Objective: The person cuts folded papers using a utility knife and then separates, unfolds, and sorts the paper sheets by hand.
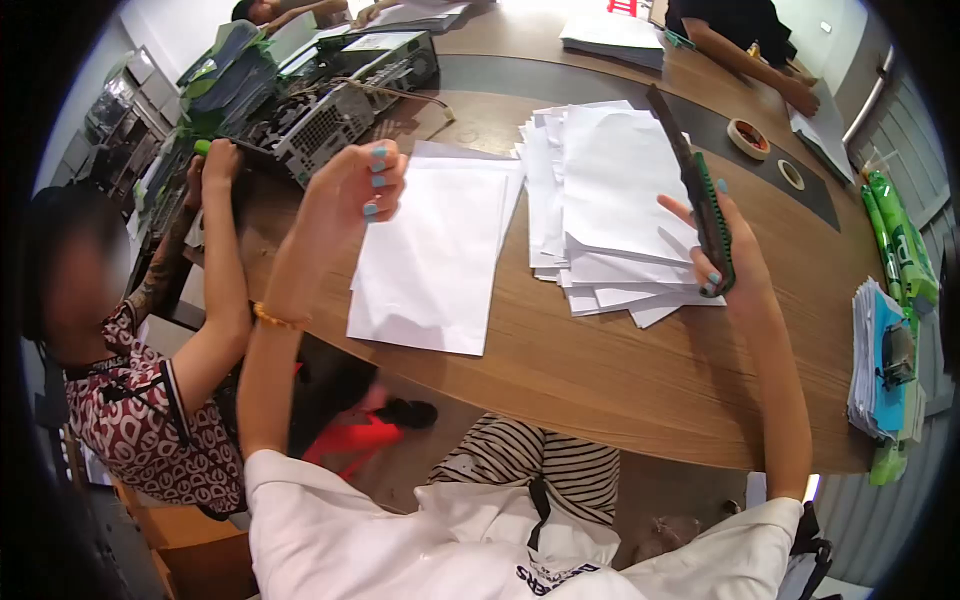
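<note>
Tool point(714, 238) — in raised right hand point(735, 250), left point(358, 185) curled

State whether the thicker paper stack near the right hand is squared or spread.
Spread: the paper stack has sheets jutting unevenly at left and lower edges.

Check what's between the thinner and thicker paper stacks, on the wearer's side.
Only bare wood tabletop between the thinner paper stack and the thicker paper stack there, per the head view; farther back they nearly meet, contact unclear.
</note>
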A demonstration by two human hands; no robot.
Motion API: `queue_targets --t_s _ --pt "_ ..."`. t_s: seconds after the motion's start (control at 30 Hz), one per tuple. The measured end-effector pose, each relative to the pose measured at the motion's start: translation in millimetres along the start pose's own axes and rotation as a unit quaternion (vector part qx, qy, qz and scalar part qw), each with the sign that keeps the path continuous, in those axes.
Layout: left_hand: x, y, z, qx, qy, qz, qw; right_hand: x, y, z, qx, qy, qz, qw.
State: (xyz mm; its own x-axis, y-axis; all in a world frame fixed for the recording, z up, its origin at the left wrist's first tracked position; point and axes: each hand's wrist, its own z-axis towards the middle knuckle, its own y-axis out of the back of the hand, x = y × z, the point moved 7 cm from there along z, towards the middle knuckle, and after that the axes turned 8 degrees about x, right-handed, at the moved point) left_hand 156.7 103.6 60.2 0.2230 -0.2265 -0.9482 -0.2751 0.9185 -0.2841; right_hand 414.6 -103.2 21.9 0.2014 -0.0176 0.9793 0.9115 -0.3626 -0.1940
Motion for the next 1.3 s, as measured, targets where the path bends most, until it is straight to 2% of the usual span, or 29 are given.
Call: queue_targets --t_s 0.03,0.1,0.2,0.23,0.27,0.3,0.37,0.43,0.47,0.53,0.63,0.73,0.83,1.17,1.3 --pt "2.4 -3.4 -5.2 -0.006 0.002 0.007 1.0 0.3 -0.8 1.3 0.014 0.001 0.004 1.0" --pt "6.1 -26.0 -4.8 0.041 -0.04 -0.072 0.996 -4.4 2.8 2.1 0.009 -0.011 -0.004 1.0" --pt "8.7 -46.1 -4.0 0.059 -0.047 -0.075 0.994 1.7 16.9 -1.9 -0.08 0.035 -0.279 0.956" --pt "9.6 -52.7 -3.3 0.076 -0.054 -0.07 0.993 -0.7 16.6 -1.2 -0.078 0.035 -0.279 0.957" --pt "9.4 -58.9 -2.3 0.077 -0.06 -0.079 0.992 15.0 9.9 -5.5 -0.097 0.158 -0.414 0.891" --pt "9.7 -62.4 -1.5 0.075 -0.058 -0.079 0.992 26.4 -2.3 -15.0 -0.114 0.275 -0.534 0.791" --pt "10.7 -73.5 0.1 0.108 -0.058 -0.092 0.988 39.4 -23.8 -29.9 -0.133 0.265 -0.559 0.774" --pt "15.3 -83.9 0.1 0.13 -0.053 -0.101 0.985 46.4 -45.6 -40.7 -0.085 0.307 -0.567 0.759" --pt "17.9 -91.4 -1.1 0.15 -0.05 -0.107 0.982 50.8 -56.6 -47.7 -0.084 0.306 -0.568 0.759" --pt "20.8 -108.2 -2.8 0.152 -0.041 -0.117 0.981 54.2 -92.6 -61.3 0.051 0.32 -0.467 0.823" --pt "26.4 -129.5 -6.7 0.157 -0.014 -0.132 0.979 66.8 -131.5 -78.3 0.12 0.356 -0.377 0.846" --pt "31.4 -144.4 -12.1 0.203 -0.011 -0.143 0.969 76.4 -146.6 -84.3 0.148 0.389 -0.337 0.844" --pt "27.0 -158.4 -17.2 0.196 -0.003 -0.133 0.972 82.2 -151.5 -83.6 0.157 0.433 -0.318 0.828" --pt "30.0 -169.9 -22.0 0.208 0.05 -0.145 0.966 71.4 -151.8 -76.7 0.213 0.279 -0.233 0.907" --pt "31.4 -171.4 -20.3 0.22 0.035 -0.167 0.961 69.2 -147.9 -74.9 0.205 0.265 -0.208 0.919"
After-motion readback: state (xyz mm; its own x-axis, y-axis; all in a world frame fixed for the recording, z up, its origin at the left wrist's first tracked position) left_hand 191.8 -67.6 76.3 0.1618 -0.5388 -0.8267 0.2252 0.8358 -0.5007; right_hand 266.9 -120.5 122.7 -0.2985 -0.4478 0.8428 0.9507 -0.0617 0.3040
